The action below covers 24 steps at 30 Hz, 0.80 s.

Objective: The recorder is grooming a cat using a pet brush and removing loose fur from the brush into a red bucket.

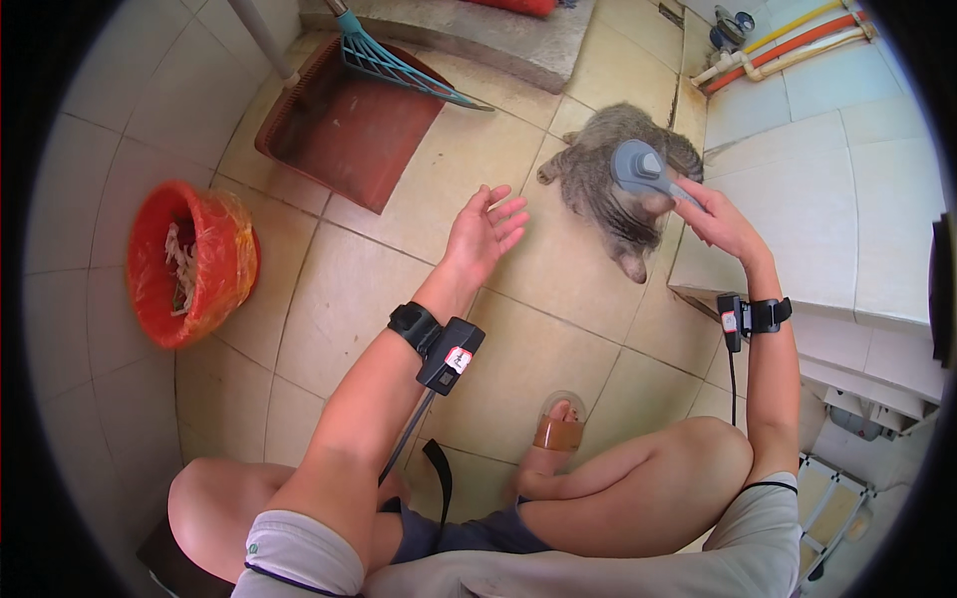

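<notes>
A grey tabby cat (609,202) lies on the tiled floor, its head towards the lower right. My right hand (714,217) is shut on the handle of a grey pet grooming brush (635,166), whose round head is over the cat's back and shoulder; whether its bristles touch the fur is hidden. My left hand (486,228) is held out to the left of the cat, palm up with its fingers apart and nothing in it. Each wrist bears a black strap with a small black device and a cable.
A red dustpan (359,134) and a blue plastic broom or rake (396,71) stand at the upper left. A red waste bin (157,329) with a plastic liner is by the left wall. A tiled ledge (777,217) and pipes (792,52) are at the right. My sandalled foot (559,430) is below the cat.
</notes>
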Motion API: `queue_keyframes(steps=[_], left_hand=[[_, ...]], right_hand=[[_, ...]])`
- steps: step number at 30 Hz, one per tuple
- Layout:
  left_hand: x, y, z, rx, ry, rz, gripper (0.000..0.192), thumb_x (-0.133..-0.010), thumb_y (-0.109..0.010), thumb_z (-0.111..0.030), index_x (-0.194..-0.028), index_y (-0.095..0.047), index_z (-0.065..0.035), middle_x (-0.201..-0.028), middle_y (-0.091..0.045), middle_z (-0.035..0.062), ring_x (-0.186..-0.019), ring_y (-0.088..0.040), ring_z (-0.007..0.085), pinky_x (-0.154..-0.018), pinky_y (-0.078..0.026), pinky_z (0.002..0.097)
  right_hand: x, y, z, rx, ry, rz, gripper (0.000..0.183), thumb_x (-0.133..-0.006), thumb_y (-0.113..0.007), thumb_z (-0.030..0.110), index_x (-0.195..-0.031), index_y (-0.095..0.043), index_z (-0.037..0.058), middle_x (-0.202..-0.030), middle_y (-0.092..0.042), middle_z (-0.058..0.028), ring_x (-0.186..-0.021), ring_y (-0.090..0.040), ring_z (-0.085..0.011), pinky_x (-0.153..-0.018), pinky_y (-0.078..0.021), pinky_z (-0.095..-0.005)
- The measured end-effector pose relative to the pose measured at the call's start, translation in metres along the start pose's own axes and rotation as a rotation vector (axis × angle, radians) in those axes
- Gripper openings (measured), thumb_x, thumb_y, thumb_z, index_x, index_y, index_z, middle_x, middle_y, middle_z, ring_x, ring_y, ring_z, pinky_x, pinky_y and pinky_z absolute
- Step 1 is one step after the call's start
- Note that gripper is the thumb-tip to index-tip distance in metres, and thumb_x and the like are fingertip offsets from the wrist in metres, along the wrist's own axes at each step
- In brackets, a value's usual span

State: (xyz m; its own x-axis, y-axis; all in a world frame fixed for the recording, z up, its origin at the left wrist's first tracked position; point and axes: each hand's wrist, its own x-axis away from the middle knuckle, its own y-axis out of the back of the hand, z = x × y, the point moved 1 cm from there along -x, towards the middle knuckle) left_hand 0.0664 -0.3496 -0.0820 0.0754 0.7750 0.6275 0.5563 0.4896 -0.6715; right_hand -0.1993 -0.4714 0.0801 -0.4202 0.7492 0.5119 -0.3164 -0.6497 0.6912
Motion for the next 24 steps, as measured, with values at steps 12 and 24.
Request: queue_keyframes(steps=[12, 24], left_hand=[[0.004, -0.022, 0.005, -0.29, -0.083, 0.072, 0.04, -0.097, -0.039, -0.039, -0.123, -0.05, -0.0101, -0.109, -0.06, 0.0044, -0.095, -0.056, 0.0133, -0.083, -0.044, 0.0293], [0.013, -0.037, -0.02, -0.56, -0.343, 0.003, 0.036, -0.097, -0.038, -0.033, -0.117, -0.056, -0.0078, -0.11, -0.06, 0.0043, -0.1, -0.054, 0.0132, -0.088, -0.041, 0.0306]], right_hand=[[-0.052, 0.017, -0.047, 0.054, -0.135, -0.419, 0.034, -0.093, -0.05, 0.04, -0.105, -0.055, 0.0081, -0.06, -0.05, -0.004, -0.049, -0.05, -0.0133, -0.048, -0.0413, -0.0288], [-0.024, 0.004, 0.016, -0.03, 0.139, -0.113, 0.032, -0.088, -0.062, 0.031, -0.112, -0.061, 0.0083, -0.072, -0.057, -0.0001, -0.057, -0.049, -0.0081, -0.053, -0.0424, -0.0258]])
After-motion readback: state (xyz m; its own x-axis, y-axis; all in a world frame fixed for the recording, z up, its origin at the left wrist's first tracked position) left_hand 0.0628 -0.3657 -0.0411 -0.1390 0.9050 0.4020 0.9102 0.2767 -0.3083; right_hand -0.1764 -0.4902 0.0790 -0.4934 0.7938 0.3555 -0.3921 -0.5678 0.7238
